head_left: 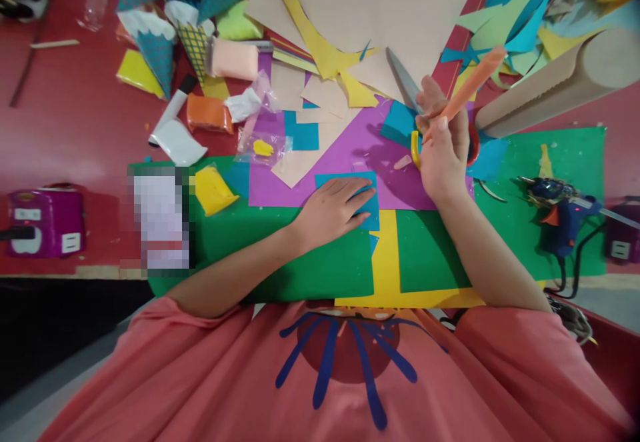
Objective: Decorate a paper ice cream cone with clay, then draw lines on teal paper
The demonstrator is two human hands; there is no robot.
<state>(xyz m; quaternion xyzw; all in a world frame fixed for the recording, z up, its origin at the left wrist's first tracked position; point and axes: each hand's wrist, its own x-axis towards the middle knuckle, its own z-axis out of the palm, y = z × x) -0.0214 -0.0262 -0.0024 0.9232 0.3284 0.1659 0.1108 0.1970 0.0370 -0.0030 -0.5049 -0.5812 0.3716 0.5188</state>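
Note:
My left hand (333,207) lies flat, fingers stretched out, on a small blue paper piece (371,197) over the purple sheet (350,162) and green sheet (320,262). My right hand (440,155) is raised and closed around an orange stick-like tool (473,82) that points up and to the right. Scissors (406,85) with a grey blade and red and yellow handles lie right behind that hand; whether the fingers touch them is unclear.
A blue glue gun (563,215) rests on the green sheet at the right. A rolled beige paper tube (550,85) lies beyond it. Paper cones (160,49), clay packets (210,112), coloured scraps and a large beige sheet (380,9) crowd the far side. Purple power strip (45,222) at left.

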